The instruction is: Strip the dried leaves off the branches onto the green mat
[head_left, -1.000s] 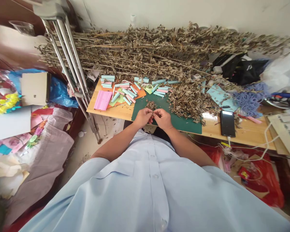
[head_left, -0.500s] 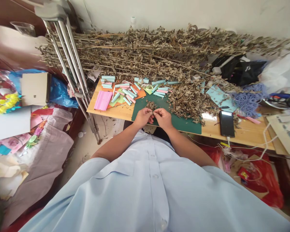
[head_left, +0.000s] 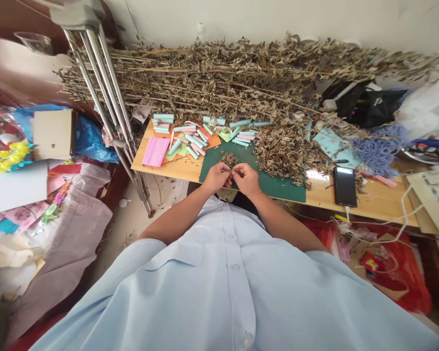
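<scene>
My left hand (head_left: 218,176) and my right hand (head_left: 246,178) meet fingertip to fingertip over the front of a green cutting mat (head_left: 274,189). Both are closed in a pinch on a tiny brown bit that looks like dried leaf, mostly hidden by the fingers. Just beyond them lies a small heap of crumbled leaf (head_left: 229,158). To its right spreads a larger pile of dried leaves (head_left: 283,153). Pale blue and pink paper rolls (head_left: 195,142) are scattered behind and left of the hands, near a folded pink paper (head_left: 156,151).
Long dried leafy stalks (head_left: 205,78) cover the back of the wooden table (head_left: 190,168). Metal crutches (head_left: 108,87) lean at the left. Right of the mat are a phone (head_left: 345,187) on a cable, a pen (head_left: 331,161), blue cord (head_left: 380,148) and a keyboard-like device (head_left: 433,195).
The hands hold nearly the same place and pinch, with only slight finger movement. The view has shifted a little; nothing else has visibly moved.
</scene>
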Demonstrator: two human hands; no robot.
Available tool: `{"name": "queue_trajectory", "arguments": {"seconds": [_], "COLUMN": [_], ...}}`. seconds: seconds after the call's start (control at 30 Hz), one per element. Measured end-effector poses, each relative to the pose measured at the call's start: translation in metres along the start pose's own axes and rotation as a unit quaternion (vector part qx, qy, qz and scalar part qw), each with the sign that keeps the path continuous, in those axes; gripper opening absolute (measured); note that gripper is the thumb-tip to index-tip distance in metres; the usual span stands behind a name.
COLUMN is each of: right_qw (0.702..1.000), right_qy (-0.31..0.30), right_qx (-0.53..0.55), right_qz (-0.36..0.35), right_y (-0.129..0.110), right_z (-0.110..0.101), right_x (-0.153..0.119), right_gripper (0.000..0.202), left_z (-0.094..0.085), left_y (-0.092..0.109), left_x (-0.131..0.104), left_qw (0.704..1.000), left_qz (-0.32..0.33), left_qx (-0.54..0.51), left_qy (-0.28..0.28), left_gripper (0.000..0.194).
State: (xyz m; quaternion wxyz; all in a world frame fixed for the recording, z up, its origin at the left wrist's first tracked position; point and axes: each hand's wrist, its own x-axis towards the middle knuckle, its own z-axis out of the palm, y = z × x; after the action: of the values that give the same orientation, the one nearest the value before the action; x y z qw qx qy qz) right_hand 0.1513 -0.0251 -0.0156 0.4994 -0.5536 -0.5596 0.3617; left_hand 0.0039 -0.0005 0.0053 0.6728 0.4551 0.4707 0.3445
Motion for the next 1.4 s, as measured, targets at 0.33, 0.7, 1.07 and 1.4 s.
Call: {"name": "queue_trajectory", "arguments": {"seconds": [0.33,0.7,1.07,1.4], "right_qw": [0.998,1.0,1.0,1.0], "right_qy": [0.034,-0.005,0.003,-0.009], "right_qx": [0.024,0.016,0.006,-0.024], "right_qz": [0.035,0.014,-0.005,-0.015], "right_y": [0.003,0.001,0.006,-0.001], "right_z": [-0.003,-0.002,0.002,0.001], "right_x": [0.006,0.0,0.0,-0.003], "right_gripper": [0.013,0.018,0.02,0.013], "left_z": [-0.001,0.0,0.001,0.002], "left_y": [0.009,0.005,0.006,0.008], "left_x": [-0.005,-0.002,-0.004,-0.004], "left_qw": [0.999,1.0,1.0,0.999], "left_qz": [-0.026,-0.014,0.0,-0.004], "left_qx": [-0.023,0.0,0.001,0.053], "left_qy": [-0.013,-0.007,-0.01,0.009], "left_gripper": [0.016,0.015,0.007,0.009]}}
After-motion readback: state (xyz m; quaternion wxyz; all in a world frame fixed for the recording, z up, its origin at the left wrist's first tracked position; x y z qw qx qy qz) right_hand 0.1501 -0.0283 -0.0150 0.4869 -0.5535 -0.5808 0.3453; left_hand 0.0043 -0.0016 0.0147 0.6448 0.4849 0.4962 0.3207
